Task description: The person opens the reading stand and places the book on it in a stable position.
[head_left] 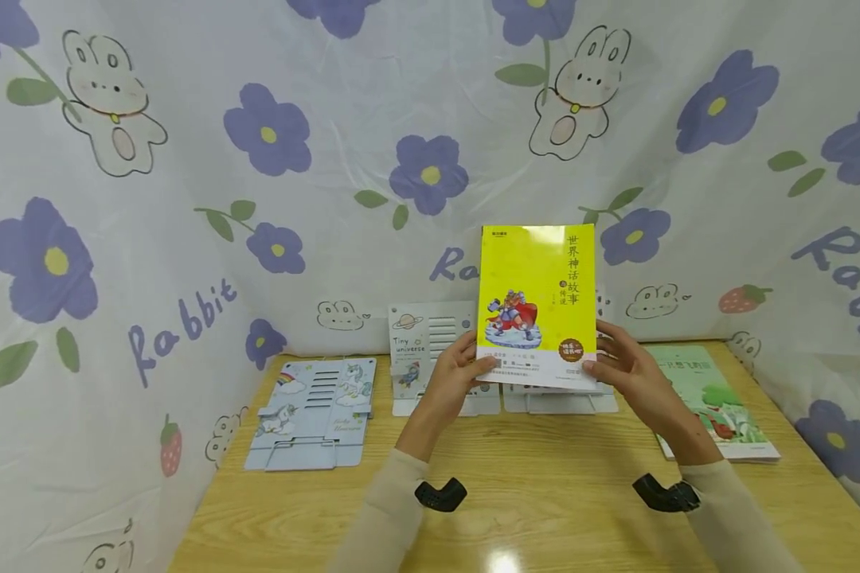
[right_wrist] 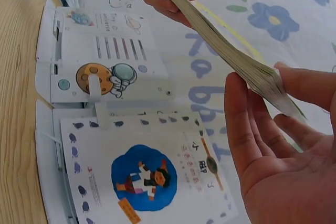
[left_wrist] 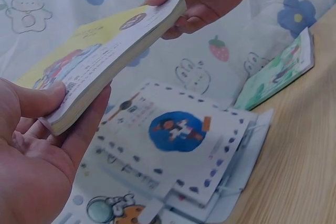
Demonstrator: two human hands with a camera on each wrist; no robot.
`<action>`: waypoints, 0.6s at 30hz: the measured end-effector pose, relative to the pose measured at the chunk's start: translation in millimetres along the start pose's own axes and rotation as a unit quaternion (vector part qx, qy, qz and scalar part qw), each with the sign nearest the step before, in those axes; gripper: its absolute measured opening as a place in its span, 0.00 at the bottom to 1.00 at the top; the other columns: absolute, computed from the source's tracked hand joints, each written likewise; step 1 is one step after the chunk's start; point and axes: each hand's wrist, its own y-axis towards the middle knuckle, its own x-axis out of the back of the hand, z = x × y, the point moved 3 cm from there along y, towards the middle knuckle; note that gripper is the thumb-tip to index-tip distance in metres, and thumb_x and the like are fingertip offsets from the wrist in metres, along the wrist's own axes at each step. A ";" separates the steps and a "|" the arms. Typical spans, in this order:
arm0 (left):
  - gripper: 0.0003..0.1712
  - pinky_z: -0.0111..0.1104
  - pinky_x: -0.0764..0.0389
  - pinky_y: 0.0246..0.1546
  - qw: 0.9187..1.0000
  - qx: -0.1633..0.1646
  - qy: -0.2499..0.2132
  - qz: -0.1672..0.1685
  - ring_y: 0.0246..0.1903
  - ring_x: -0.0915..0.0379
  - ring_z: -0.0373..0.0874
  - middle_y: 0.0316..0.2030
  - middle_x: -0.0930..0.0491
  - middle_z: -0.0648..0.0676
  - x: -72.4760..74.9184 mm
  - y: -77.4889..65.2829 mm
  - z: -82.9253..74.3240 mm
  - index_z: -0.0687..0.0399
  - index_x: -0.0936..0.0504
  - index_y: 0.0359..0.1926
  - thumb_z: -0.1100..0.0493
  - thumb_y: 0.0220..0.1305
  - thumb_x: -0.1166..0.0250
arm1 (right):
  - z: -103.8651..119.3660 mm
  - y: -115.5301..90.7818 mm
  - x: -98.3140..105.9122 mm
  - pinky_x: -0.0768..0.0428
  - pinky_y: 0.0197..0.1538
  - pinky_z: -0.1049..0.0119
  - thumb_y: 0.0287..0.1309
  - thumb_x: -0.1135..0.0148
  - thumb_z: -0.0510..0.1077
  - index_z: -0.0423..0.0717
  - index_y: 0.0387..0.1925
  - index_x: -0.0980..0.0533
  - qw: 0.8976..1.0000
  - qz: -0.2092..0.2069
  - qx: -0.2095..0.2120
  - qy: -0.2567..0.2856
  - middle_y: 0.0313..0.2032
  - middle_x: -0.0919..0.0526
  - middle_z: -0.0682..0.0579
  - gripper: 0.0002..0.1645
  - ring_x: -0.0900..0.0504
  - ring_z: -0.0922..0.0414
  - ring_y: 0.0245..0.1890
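Note:
A yellow book (head_left: 533,294) with a white lower band is held up in front of the curtain, its cover toward the head camera. My left hand (head_left: 455,370) pinches its lower left corner, thumb on the cover and fingers behind. At the lower right edge my right hand (head_left: 634,370) grips it the same way. The right wrist view shows the book's page edges (right_wrist: 226,51) between both hands. Below and behind it, a white book with a blue round picture (left_wrist: 178,132) leans on a book stand (head_left: 569,404).
Left of that is a "Tiny universe" book stand (head_left: 408,370). Farther left lies a unicorn book stand (head_left: 315,414). A green book (head_left: 717,406) rests at the right side of the wooden table (head_left: 502,493). A flowered curtain (head_left: 358,263) hangs behind.

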 end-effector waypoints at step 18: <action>0.30 0.34 0.16 0.46 0.998 -0.019 0.004 -0.059 0.47 0.18 0.43 0.58 0.22 0.60 56.4 -19.2 -11.4 0.48 0.35 0.68 0.62 0.68 0.39 | 10.2 47.4 -49.5 0.18 0.46 0.62 0.62 0.35 0.41 0.56 0.72 0.41 0.998 0.011 0.064 0.017 0.53 0.22 0.42 0.41 0.17 0.56 0.43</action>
